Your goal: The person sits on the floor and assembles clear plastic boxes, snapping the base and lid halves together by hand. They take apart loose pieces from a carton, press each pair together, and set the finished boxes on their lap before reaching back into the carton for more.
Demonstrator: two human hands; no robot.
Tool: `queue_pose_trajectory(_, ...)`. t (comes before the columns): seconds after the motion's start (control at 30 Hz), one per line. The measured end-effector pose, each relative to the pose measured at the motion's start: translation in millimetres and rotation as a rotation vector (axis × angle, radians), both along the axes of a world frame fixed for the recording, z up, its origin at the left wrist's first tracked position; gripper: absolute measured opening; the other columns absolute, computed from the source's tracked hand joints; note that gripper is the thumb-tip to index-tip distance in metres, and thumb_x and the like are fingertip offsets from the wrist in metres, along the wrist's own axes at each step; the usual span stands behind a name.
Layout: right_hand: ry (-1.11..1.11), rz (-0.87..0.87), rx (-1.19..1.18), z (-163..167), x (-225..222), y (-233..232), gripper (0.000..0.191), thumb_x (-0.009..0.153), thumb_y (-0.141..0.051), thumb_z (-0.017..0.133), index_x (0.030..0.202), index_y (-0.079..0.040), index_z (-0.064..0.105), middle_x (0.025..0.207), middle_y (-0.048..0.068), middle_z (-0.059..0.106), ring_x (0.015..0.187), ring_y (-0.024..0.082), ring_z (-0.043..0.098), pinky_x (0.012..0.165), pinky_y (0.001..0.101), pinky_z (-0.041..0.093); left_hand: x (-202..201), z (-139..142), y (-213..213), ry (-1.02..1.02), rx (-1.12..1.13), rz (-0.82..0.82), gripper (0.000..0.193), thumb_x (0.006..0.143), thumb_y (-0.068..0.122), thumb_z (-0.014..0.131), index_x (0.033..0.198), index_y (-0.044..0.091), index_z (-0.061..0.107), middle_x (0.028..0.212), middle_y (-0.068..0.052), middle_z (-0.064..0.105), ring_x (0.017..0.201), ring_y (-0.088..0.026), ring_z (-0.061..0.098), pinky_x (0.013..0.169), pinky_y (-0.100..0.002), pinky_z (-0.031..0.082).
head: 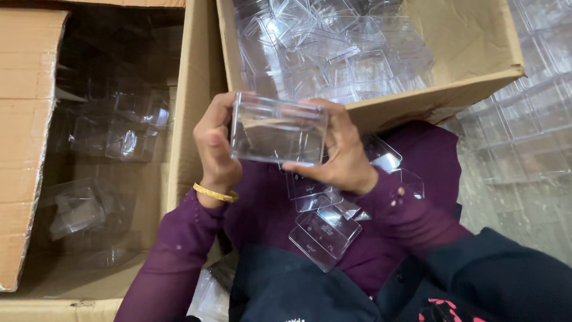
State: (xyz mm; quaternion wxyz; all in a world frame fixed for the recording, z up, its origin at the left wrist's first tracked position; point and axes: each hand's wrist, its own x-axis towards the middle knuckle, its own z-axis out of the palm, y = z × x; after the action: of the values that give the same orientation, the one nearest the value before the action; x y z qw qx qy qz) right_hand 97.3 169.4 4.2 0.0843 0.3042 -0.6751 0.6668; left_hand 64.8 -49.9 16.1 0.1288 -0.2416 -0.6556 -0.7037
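Both my hands hold one clear plastic box (pixel 277 128) in front of my chest. My left hand (pixel 213 146) grips its left end, thumb on the near side. My right hand (pixel 341 154) wraps its right end and lower edge. The box is rectangular, see-through and looks empty. On my purple lap lie several flat clear plastic lids (pixel 325 229), some stacked. A gold bangle (pixel 215 193) circles my left wrist.
A cardboard carton (pixel 471 74) ahead is heaped with clear plastic boxes. A second open carton (pixel 27 149) on the left holds a few clear boxes low inside. At the right stand rows of stacked clear boxes (pixel 524 113).
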Motion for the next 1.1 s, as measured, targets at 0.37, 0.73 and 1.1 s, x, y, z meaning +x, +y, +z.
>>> queue_pose_trajectory(0.37,-0.181,0.173,-0.070,8.6,34.4,1.8,0.098,0.087,-0.006,0.086,0.160,-0.013,0.022,0.167,0.017,0.037,0.159,0.024,0.035,0.135,0.0425,0.029,8.8,12.6,-8.7,0.119,-0.201,0.117,0.096,0.106,0.075,0.022,0.114,-0.009,0.069,0.095,-0.014,0.073,0.088,-0.021,0.072,0.081,-0.030,0.056)
queue_pose_trajectory(0.73,-0.410,0.001,0.497,43.4,85.4,172.7,0.073,0.075,-0.011,0.089,0.136,-0.011,0.048,0.144,0.007,0.036,0.138,0.022,0.044,0.103,0.0423,0.054,26.2,2.4,46.1,0.207,-0.687,-0.238,0.049,0.106,0.035,0.052,0.145,0.005,0.053,0.137,-0.018,0.062,0.123,-0.033,0.066,0.104,-0.042,0.053)
queue_pose_trajectory(1.1,-0.384,-1.427,1.140,-100.0,187.1,469.6,0.076,0.070,-0.034,0.098,0.130,-0.009,0.059,0.133,0.029,0.051,0.128,0.051,0.043,0.108,0.0567,0.036,1.4,-65.6,57.6,0.249,-1.000,-0.488,0.065,0.089,0.028,0.067,0.147,0.010,0.045,0.143,-0.022,0.051,0.128,-0.042,0.051,0.102,-0.047,0.044)
